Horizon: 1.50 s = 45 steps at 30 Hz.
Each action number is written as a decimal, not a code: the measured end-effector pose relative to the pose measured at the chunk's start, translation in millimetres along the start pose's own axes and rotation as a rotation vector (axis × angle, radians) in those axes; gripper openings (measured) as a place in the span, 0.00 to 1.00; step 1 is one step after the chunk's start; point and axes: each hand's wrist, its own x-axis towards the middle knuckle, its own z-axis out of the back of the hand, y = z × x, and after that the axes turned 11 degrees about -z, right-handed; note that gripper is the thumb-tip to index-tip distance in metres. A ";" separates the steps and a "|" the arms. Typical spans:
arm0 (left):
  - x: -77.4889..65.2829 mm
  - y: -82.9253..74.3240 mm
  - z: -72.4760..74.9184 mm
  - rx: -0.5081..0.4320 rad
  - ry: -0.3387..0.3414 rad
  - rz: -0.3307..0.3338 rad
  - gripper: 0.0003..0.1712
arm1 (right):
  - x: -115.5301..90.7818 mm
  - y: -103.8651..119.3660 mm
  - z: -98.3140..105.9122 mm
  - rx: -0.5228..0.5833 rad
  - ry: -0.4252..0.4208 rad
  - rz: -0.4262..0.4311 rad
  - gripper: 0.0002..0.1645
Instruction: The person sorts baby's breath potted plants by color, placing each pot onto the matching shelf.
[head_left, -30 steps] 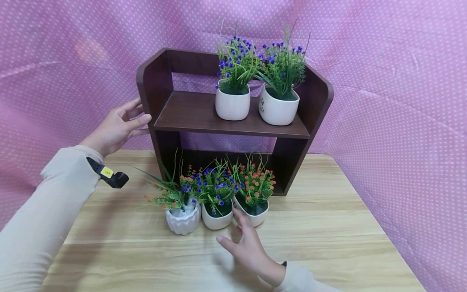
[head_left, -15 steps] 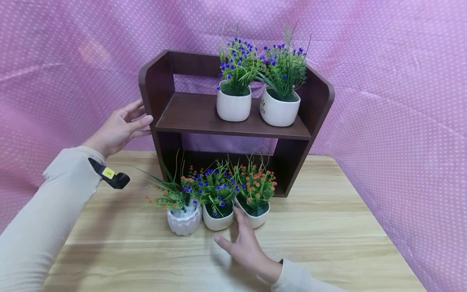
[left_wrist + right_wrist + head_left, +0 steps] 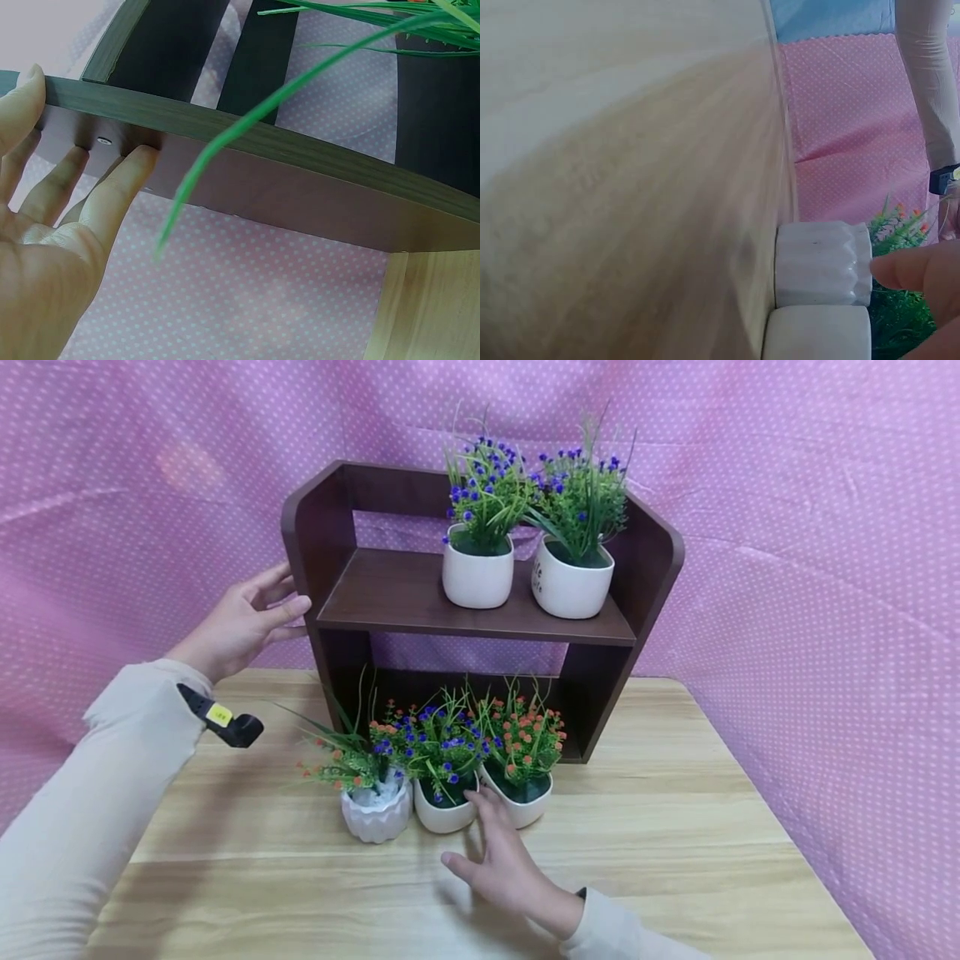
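My left hand [image 3: 238, 620] rests against the outer left side of a dark brown two-tier shelf [image 3: 397, 597]. In the left wrist view its straight fingers touch the side panel [image 3: 270, 187], with the thumb by the front edge. My right hand [image 3: 510, 870] reaches in low at the front, fingers extended and thumb apart. Its fingertips are right at the rim of the white pot with blue flowers [image 3: 444, 818], in the middle of the front row. To its right stands a white pot with orange flowers [image 3: 534, 810], to its left a fluted white pot [image 3: 377, 820].
On the upper tier, toward the right, stand two white pots with purple-blue flowers, a plain one [image 3: 478, 581] and a lettered one [image 3: 576, 592]. The wooden table [image 3: 675, 827] carries the shelf. Behind hangs a pink dotted cloth [image 3: 810, 527].
My right fingertips have shifted slightly left, from between the orange-flowered and blue-flowered pots to the blue-flowered pot's rim. The left hand stays on the shelf, and the pots stand where they were.
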 end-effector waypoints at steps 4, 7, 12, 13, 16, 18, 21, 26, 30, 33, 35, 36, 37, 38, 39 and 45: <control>0.1 0.2 0.4 -0.019 -0.001 -0.001 0.37 | -0.6 -0.2 4.1 -0.027 0.024 0.005 0.49; -0.3 -0.1 1.2 -0.021 -0.004 -0.001 0.37 | -1.5 -0.8 7.1 -0.043 0.042 0.009 0.48; -0.2 -0.1 1.1 0.000 -0.001 0.010 0.37 | -6.1 -1.8 13.7 -0.090 0.056 0.026 0.47; 0.0 0.0 0.8 0.005 0.000 0.014 0.37 | -7.7 -2.3 15.1 -0.099 0.056 0.029 0.46; 0.3 0.7 0.2 0.003 -0.001 0.021 0.37 | -12.9 -3.7 18.5 -0.112 0.049 0.030 0.47; 0.5 1.4 0.0 -0.013 0.000 0.012 0.37 | -15.4 -4.5 18.7 -0.081 0.035 0.017 0.49; 1.6 2.4 0.0 -0.046 0.000 -0.008 0.37 | -14.9 -5.4 15.9 -0.001 -0.002 -0.002 0.56; 3.3 4.4 0.2 -0.050 0.005 -0.010 0.37 | -8.2 -5.8 3.4 0.140 -0.055 -0.010 0.64; 2.1 5.3 1.4 -0.045 0.005 0.005 0.37 | -5.5 -3.7 -10.2 0.205 -0.074 -0.044 0.67; 0.6 4.3 2.7 -0.049 0.000 -0.005 0.37 | -2.5 -0.3 -21.4 0.248 -0.102 -0.064 0.68; 0.2 3.5 3.1 -0.055 -0.002 -0.012 0.37 | 0.1 2.5 -27.2 0.273 -0.131 -0.076 0.68; 0.3 3.3 3.0 -0.058 -0.001 -0.015 0.37 | 1.8 3.4 -29.7 0.286 -0.150 -0.082 0.67; 0.3 3.2 2.6 -0.060 -0.002 -0.016 0.37 | 3.1 4.4 -31.8 0.293 -0.171 -0.091 0.67; 0.5 3.2 2.1 -0.063 -0.001 -0.016 0.37 | 4.3 5.1 -33.5 0.302 -0.192 -0.102 0.67; 0.8 3.4 1.7 -0.065 0.000 -0.016 0.37 | 5.4 5.7 -35.0 0.310 -0.209 -0.113 0.66; 1.0 4.2 2.4 -0.065 -0.001 -0.019 0.37 | 11.7 9.2 -43.9 0.353 -0.279 -0.164 0.65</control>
